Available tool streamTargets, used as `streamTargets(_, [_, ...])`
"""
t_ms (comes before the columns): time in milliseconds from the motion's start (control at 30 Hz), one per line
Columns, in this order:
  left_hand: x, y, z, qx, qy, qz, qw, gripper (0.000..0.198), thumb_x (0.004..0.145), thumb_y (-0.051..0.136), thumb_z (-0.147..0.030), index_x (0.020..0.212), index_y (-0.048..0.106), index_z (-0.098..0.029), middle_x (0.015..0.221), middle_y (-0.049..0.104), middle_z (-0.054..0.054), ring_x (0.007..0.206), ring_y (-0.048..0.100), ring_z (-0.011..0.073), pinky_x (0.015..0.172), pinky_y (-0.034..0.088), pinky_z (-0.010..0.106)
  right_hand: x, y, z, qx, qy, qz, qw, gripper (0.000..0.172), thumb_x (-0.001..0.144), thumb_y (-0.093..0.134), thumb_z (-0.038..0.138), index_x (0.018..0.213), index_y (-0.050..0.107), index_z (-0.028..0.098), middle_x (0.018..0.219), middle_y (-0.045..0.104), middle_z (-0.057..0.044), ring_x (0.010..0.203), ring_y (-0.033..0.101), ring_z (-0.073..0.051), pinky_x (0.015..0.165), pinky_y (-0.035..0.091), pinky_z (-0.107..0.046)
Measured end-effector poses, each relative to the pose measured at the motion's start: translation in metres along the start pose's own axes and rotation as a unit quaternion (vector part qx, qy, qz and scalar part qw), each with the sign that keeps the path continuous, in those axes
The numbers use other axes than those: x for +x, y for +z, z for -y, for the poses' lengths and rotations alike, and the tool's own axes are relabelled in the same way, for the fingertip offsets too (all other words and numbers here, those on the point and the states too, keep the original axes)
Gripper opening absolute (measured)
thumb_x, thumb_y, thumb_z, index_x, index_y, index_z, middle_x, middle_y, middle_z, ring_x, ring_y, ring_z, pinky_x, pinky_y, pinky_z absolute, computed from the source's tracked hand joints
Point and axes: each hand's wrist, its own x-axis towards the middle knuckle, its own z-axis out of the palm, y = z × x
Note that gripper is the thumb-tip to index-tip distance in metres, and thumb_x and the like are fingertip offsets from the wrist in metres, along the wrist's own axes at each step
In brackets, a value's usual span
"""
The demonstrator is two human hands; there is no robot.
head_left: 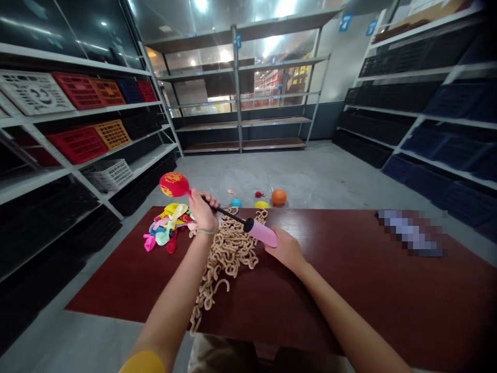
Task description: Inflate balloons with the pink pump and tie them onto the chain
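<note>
A small, partly inflated red balloon point(174, 184) with yellow print sticks out to the left of my left hand point(204, 211). The fingers of that hand are closed around the balloon's neck, where the black rod of a balloon pump point(264, 233) enters the grip. My right hand point(286, 249) is closed on the far end of the pump's pink barrel. The rod is drawn well out of the barrel. Below both hands lies a heap of beige, curled, hook-like pieces point(231, 251). Left of it rests a pile of limp coloured balloons point(165, 228).
A dark red table point(330, 290) spans the front, with a blurred flat item point(411, 233) at its right. Beyond its far edge, orange point(278, 197), blue point(235, 202) and yellow point(262, 205) balloons lie on the floor. Shelves with crates point(79, 145) stand around.
</note>
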Motion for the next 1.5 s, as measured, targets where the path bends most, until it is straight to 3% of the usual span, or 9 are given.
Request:
streamTargets(167, [-0.057, 0.008, 0.06, 0.006, -0.048, 0.067, 0.997, 0.035, 0.086, 0.057, -0.048, 0.073, 0.039, -0.021, 0.052, 0.042, -0.007, 0.038, 0.04, 0.0061, 0.04, 0.033, 0.019, 0.0, -0.004, -0.004, 0.006, 0.003, 0.001, 1.0, 0.026, 0.072, 0.062, 0.025, 0.097, 0.056, 0.023, 0.09, 0.066, -0.002, 0.08, 0.059, -0.019, 0.068, 0.035, -0.027])
streamTargets(300, [-0.073, 0.001, 0.073, 0.008, -0.043, 0.048, 0.998, 0.036, 0.087, 0.055, -0.049, 0.072, 0.038, -0.021, 0.05, 0.041, -0.008, 0.036, 0.038, 0.0057, 0.039, 0.032, 0.019, -0.004, -0.003, -0.004, -0.007, -0.019, -0.003, 1.0, 0.027, 0.072, 0.061, 0.024, 0.099, 0.057, 0.022, 0.092, 0.066, -0.002, 0.083, 0.06, -0.019, 0.07, 0.037, -0.027])
streamTargets(633, [0.005, -0.024, -0.022, 0.043, -0.026, 0.005, 0.999, 0.031, 0.085, 0.057, -0.038, 0.072, 0.035, -0.022, 0.051, 0.036, -0.009, 0.036, 0.033, 0.0055, 0.038, 0.025, 0.019, -0.008, 0.003, 0.003, -0.032, -0.066, 0.003, 0.997, 0.028, 0.075, 0.06, 0.027, 0.103, 0.059, 0.022, 0.097, 0.067, -0.004, 0.086, 0.061, -0.02, 0.075, 0.04, -0.03])
streamTargets(767, [0.027, -0.021, -0.036, 0.041, -0.019, 0.001, 0.999, 0.027, 0.084, 0.055, -0.036, 0.072, 0.036, -0.021, 0.052, 0.035, -0.009, 0.036, 0.031, 0.0051, 0.038, 0.022, 0.019, -0.007, 0.008, 0.004, -0.017, -0.067, 0.002, 0.998, 0.029, 0.076, 0.059, 0.028, 0.104, 0.058, 0.022, 0.098, 0.067, -0.005, 0.085, 0.061, -0.021, 0.074, 0.041, -0.031])
streamTargets(900, [0.013, -0.013, -0.001, 0.013, -0.04, -0.011, 0.999, 0.028, 0.083, 0.056, -0.034, 0.072, 0.034, -0.021, 0.051, 0.032, -0.009, 0.037, 0.029, 0.0044, 0.038, 0.021, 0.018, -0.004, 0.01, 0.002, -0.022, -0.041, -0.014, 0.999, 0.028, 0.074, 0.059, 0.023, 0.102, 0.057, 0.022, 0.096, 0.066, -0.005, 0.086, 0.061, -0.021, 0.074, 0.04, -0.03])
streamTargets(1067, [-0.041, -0.009, 0.068, 0.014, -0.102, -0.01, 0.995, 0.024, 0.085, 0.051, -0.033, 0.071, 0.035, -0.022, 0.05, 0.036, -0.008, 0.037, 0.033, 0.0058, 0.039, 0.026, 0.019, -0.002, 0.009, -0.007, -0.053, -0.038, -0.03, 0.997, 0.028, 0.074, 0.06, 0.023, 0.102, 0.057, 0.021, 0.095, 0.065, -0.005, 0.086, 0.059, -0.021, 0.073, 0.038, -0.029])
streamTargets(1167, [-0.059, -0.01, 0.083, 0.013, -0.094, -0.014, 0.995, 0.025, 0.086, 0.051, -0.035, 0.071, 0.036, -0.022, 0.051, 0.037, -0.008, 0.037, 0.034, 0.0061, 0.039, 0.028, 0.02, -0.003, 0.009, -0.01, -0.085, -0.049, -0.036, 0.994, 0.029, 0.075, 0.06, 0.025, 0.103, 0.057, 0.02, 0.096, 0.065, -0.006, 0.087, 0.058, -0.022, 0.073, 0.037, -0.029])
streamTargets(1300, [-0.053, -0.019, 0.067, 0.03, -0.095, -0.007, 0.995, 0.028, 0.085, 0.052, -0.036, 0.069, 0.034, -0.022, 0.05, 0.037, -0.008, 0.036, 0.034, 0.006, 0.039, 0.029, 0.02, -0.006, 0.01, -0.007, -0.108, -0.084, -0.019, 0.99, 0.029, 0.077, 0.059, 0.024, 0.105, 0.057, 0.019, 0.096, 0.065, -0.006, 0.089, 0.058, -0.022, 0.076, 0.037, -0.03])
streamTargets(1500, [-0.007, -0.034, 0.002, 0.054, -0.065, 0.002, 0.996, 0.025, 0.079, 0.055, -0.03, 0.069, 0.034, -0.022, 0.049, 0.034, -0.009, 0.037, 0.032, 0.0057, 0.039, 0.026, 0.019, -0.008, 0.011, -0.002, -0.09, -0.09, -0.001, 0.992, 0.03, 0.077, 0.059, 0.026, 0.106, 0.058, 0.021, 0.096, 0.066, -0.005, 0.086, 0.059, -0.021, 0.075, 0.038, -0.03])
